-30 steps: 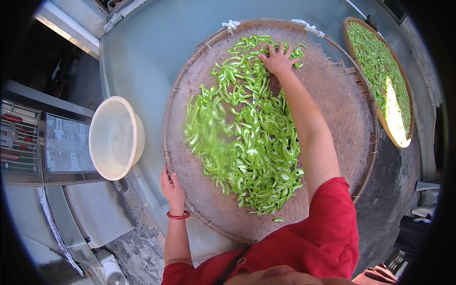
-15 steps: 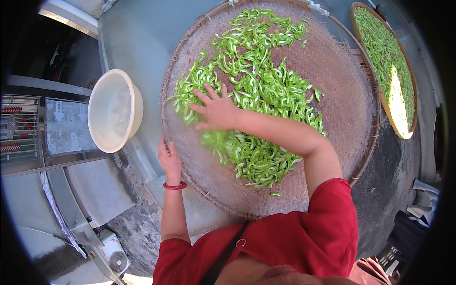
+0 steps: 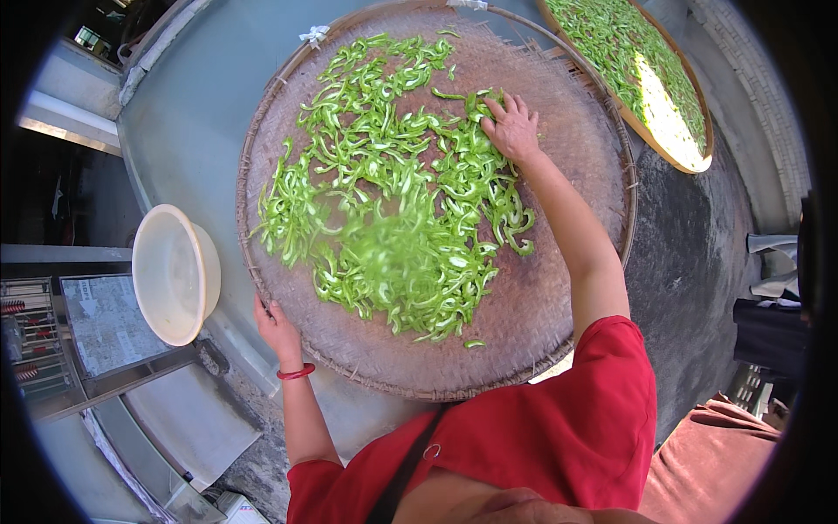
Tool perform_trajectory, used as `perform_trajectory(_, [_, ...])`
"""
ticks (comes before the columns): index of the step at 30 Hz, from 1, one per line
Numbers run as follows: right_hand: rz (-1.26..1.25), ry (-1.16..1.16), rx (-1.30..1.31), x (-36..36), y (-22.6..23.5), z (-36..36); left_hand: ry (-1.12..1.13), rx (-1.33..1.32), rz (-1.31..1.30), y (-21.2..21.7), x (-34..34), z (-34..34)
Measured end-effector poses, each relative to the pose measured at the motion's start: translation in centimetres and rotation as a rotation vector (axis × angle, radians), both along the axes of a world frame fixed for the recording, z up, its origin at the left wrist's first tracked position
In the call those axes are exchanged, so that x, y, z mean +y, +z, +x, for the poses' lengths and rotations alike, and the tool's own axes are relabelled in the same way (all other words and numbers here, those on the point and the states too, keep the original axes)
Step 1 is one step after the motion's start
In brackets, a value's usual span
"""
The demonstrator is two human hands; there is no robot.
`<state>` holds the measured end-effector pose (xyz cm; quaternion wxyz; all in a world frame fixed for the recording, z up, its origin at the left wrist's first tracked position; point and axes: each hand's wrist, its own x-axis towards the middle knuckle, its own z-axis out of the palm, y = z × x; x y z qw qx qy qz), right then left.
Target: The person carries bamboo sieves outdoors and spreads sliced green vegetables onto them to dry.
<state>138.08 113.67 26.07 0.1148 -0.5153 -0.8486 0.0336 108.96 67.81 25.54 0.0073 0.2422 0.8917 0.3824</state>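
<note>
A large round woven bamboo tray lies before me, strewn with sliced green strips that look like cut vegetable with pale insides. My left hand, a red bangle on its wrist, is closed on the tray's near-left rim; its fingertips are partly hidden there. My right hand reaches across to the right edge of the strips. Its fingers are apart and rest on several strips, none gripped. Some strips in the middle of the pile are blurred by motion.
An off-white plastic basin stands tilted in view left of the tray. At the far right is another round tray covered in green pieces, partly in bright sun. Dark cloth hangs at the right edge.
My right hand has moved from the left side of the strips to their right edge. The strips are spread wider to the right. My left hand stays at the rim; the view has shifted.
</note>
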Motion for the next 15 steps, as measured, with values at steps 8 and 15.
perform_trajectory(8, [-0.113,-0.532,0.187,10.5,-0.9,-2.1,-0.001,-0.036,0.008,0.7,0.3,0.5])
perform_trajectory(15, [-0.233,0.376,0.088,1.5,0.9,-13.5,0.031,0.005,-0.066,1.0,0.1,0.6])
